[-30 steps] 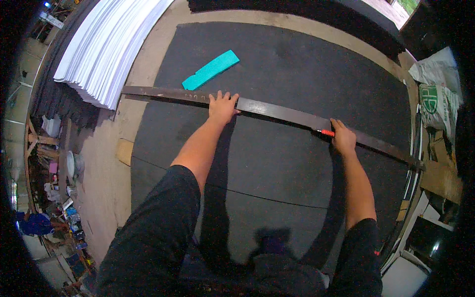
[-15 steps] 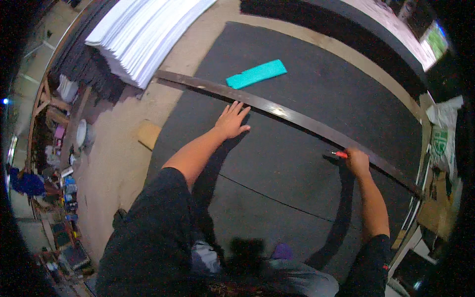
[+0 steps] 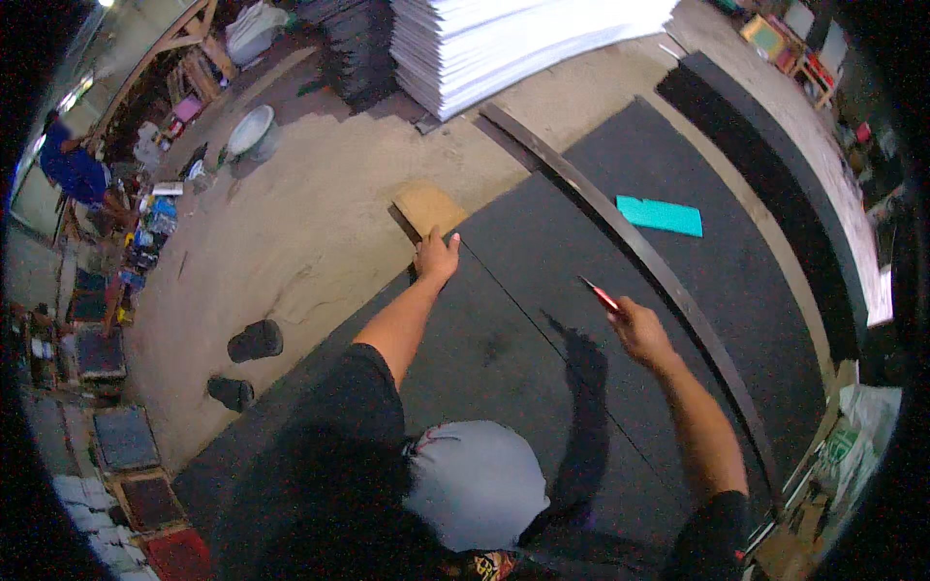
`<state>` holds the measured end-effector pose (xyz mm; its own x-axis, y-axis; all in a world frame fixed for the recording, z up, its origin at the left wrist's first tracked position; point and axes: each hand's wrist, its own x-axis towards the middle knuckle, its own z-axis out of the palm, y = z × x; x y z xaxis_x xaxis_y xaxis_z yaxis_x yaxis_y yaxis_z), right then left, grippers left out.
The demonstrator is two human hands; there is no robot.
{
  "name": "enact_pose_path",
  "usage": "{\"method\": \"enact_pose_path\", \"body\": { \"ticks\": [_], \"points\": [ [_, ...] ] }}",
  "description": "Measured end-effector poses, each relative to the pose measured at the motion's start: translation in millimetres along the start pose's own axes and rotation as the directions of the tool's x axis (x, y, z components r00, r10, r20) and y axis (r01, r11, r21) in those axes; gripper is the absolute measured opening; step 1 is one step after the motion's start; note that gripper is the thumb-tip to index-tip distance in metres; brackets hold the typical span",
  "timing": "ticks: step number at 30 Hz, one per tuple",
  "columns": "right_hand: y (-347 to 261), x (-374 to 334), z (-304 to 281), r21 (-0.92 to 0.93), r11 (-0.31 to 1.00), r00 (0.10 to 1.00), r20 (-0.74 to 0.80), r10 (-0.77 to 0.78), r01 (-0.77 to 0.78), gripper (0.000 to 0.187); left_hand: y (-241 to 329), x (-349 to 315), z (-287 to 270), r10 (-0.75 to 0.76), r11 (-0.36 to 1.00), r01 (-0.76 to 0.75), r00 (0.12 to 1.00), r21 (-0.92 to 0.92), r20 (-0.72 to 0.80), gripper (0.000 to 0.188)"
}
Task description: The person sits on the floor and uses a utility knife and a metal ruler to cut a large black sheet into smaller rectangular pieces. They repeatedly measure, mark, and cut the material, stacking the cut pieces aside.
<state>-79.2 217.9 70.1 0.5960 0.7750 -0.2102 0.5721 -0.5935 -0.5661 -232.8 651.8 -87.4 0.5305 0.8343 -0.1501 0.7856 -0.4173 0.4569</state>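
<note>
A large black sheet [image 3: 504,320] covers the floor before me, crossed by a thin dark line, seemingly a cut. My left hand [image 3: 438,257] rests at its left edge, fingers apart, close to that line's end and beside a tan block [image 3: 431,208]. Gripped in my right hand [image 3: 639,329] is a red cutter knife [image 3: 603,296]. Its blade points up and left, apparently above the sheet. A long dark metal bar [image 3: 620,229] lies across the sheet, to the right of the knife. Beyond the bar is a flat teal piece [image 3: 659,216].
Tall white sheets [image 3: 513,44] are stacked at the back, with dark ones beside them. A long black stack [image 3: 775,165] borders the right. A pair of dark slippers [image 3: 255,341] and a basin [image 3: 252,131] are on the left floor. Far left, a person [image 3: 73,169] in blue.
My left hand has gone from beside the bar to the sheet's left edge. The right hand, still holding the knife, has moved away from the bar. My view has turned left.
</note>
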Motion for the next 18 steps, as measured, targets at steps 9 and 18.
{"method": "enact_pose_path", "body": {
  "ticks": [9,18],
  "points": [
    [-138.4,54.1,81.0,0.184,0.981,0.992,-0.124,-0.032,0.055,0.034,-6.5,0.8,-39.9,0.152,0.965,-0.137,0.987,-0.226,0.055,0.055],
    [-206.5,82.5,116.2,0.031,0.984,0.94,-0.303,-0.161,0.178,0.034,4.4,-43.7,-94.1,0.256,0.892,-0.25,0.966,-0.376,-0.034,0.043]
  ]
}}
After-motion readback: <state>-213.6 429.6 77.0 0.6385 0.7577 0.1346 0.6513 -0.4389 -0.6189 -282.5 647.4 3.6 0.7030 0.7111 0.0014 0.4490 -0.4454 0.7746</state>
